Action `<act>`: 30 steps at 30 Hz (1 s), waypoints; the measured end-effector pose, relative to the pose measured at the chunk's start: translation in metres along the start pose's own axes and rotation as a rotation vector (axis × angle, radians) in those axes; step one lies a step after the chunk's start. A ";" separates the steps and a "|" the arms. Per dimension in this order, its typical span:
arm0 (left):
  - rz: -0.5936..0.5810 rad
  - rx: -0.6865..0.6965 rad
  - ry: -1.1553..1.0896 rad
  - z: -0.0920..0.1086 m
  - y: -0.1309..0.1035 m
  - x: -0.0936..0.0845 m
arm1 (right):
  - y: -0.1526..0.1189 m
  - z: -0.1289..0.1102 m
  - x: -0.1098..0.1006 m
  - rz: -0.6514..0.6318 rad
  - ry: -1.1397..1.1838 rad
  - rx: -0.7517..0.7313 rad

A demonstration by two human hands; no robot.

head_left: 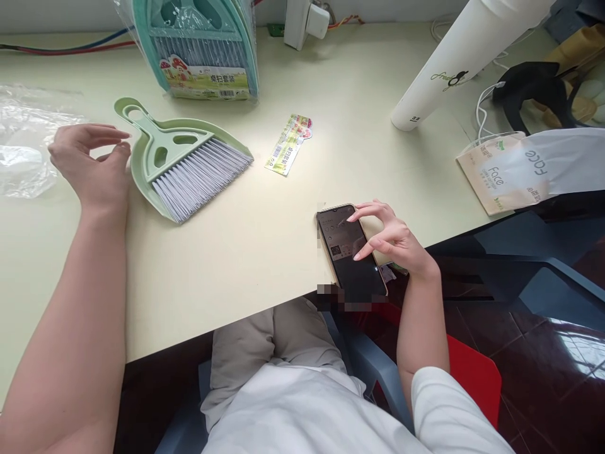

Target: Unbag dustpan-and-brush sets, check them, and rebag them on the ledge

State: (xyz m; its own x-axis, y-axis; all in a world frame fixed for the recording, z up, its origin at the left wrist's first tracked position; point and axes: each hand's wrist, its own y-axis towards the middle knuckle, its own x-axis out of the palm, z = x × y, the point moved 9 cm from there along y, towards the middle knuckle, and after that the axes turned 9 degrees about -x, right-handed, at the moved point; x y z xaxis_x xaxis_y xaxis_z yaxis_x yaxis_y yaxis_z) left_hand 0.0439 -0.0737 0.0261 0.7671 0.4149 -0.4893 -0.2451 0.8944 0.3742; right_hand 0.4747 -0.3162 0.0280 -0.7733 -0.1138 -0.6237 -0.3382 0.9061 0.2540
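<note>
A green dustpan [142,148] with a grey-bristled brush [203,176] fitted in it lies on the pale table [227,265]. Just left of the dustpan rests my left hand [94,161], its fingers curved and apart with nothing between them. My right hand [394,239] is over a phone [350,252] at the table's front edge, fingers spread, fingertips at the dark screen. Between dustpan and phone, farther back, lies a printed card label [288,145].
Packaged dustpan sets [203,57] stand at the back. Clear plastic wrap [28,145] lies at the far left. A white cylinder [454,63], a paper face-towel pack [510,170], a white adapter [302,25] and cables are behind and right.
</note>
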 end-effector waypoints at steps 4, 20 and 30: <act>-0.001 -0.002 -0.024 0.003 -0.001 -0.001 | 0.001 0.000 0.000 0.012 -0.007 0.004; -0.023 -0.021 0.024 0.002 -0.002 0.001 | 0.002 0.001 -0.003 0.052 -0.034 -0.001; -0.019 0.021 0.051 -0.003 -0.001 0.002 | 0.001 0.000 -0.003 0.041 -0.027 -0.019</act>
State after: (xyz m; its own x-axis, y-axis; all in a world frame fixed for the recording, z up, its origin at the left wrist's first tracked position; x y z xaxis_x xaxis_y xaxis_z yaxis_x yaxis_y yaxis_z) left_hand 0.0442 -0.0728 0.0228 0.7399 0.4065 -0.5359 -0.2177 0.8986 0.3810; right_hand 0.4767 -0.3145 0.0298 -0.7723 -0.0657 -0.6318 -0.3169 0.9019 0.2935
